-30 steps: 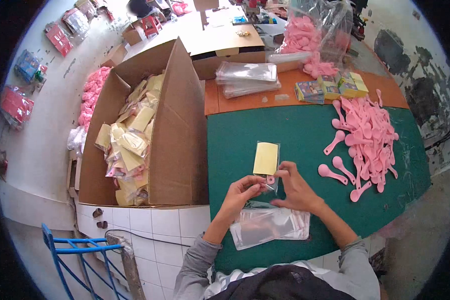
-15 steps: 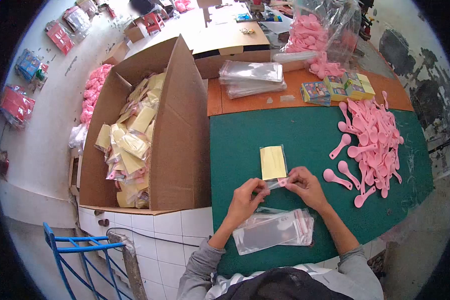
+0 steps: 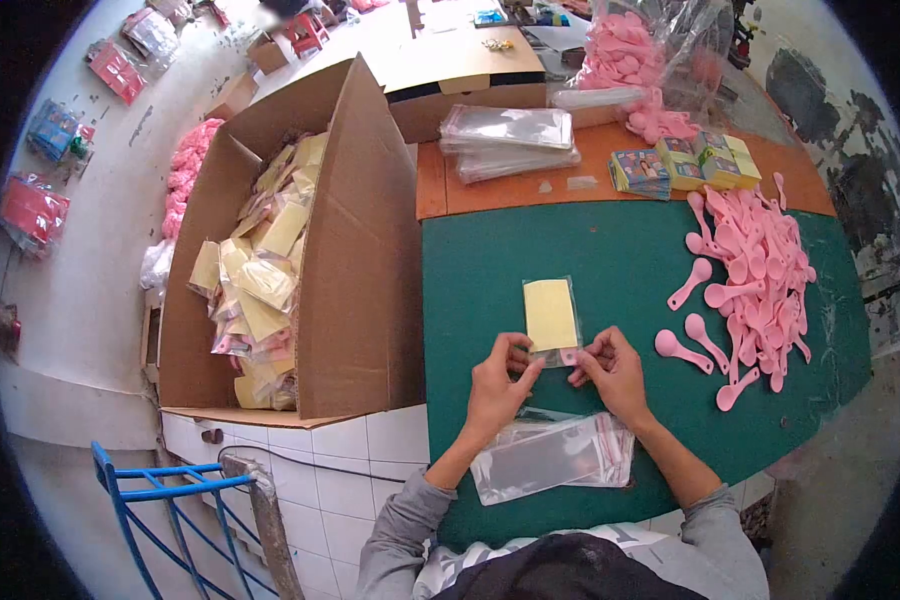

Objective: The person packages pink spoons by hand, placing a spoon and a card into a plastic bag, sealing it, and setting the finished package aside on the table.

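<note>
A small clear plastic bag point(image 3: 576, 300) lies on the green table top with a yellow card point(image 3: 550, 315) inside. The pink handle end of a spoon point(image 3: 569, 356) shows below the card; the rest of it is hidden. My left hand point(image 3: 500, 385) has its thumb and forefinger closed at the bag's lower left corner. At the lower right corner, the fingers of my right hand point(image 3: 615, 378) pinch the bag's edge. Just below both hands rests a stack of flat clear bags point(image 3: 545, 465).
Pink spoons point(image 3: 760, 260) are heaped on the right. Card stacks point(image 3: 685, 170) and more clear bags point(image 3: 510, 130) sit along the orange back strip point(image 3: 590, 190). On the left stands a large cardboard box point(image 3: 360, 270) holding filled bags point(image 3: 270, 270), near a blue metal frame point(image 3: 170, 490).
The lower edge of the bag has flattened out, and the spoon's handle end now lies within it. My hands have shifted slightly but stay at its lower corners. The view has tilted a little.
</note>
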`<act>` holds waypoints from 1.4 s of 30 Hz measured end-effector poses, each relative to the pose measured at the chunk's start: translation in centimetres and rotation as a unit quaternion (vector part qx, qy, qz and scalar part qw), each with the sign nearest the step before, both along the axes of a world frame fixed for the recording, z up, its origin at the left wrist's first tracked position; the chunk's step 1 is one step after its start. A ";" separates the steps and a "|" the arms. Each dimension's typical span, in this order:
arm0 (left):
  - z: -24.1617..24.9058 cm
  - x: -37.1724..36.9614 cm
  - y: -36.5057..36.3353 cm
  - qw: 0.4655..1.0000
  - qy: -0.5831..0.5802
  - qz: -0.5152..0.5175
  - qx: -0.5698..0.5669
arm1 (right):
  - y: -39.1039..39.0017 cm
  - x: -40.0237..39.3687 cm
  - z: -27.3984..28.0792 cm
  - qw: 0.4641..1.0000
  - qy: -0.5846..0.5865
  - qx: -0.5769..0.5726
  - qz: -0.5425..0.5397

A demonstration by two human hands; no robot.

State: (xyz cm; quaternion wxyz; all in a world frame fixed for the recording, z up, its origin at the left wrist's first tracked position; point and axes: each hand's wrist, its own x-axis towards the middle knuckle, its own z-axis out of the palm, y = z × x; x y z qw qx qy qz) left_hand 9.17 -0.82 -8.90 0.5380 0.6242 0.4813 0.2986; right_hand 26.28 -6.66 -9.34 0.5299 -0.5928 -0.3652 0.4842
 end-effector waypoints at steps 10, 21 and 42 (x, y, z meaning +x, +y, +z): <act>0.0 -0.2 0.0 1.000 -0.012 -0.020 0.004 | -0.1 -0.3 0.5 0.999 -0.031 0.008 0.027; -0.6 1.3 6.6 0.896 0.167 -0.027 0.411 | -3.2 10.5 6.3 0.828 -0.553 -0.005 0.092; 2.5 0.2 -2.3 0.945 0.046 -0.321 0.051 | -3.8 8.1 8.7 0.961 -0.219 0.040 0.163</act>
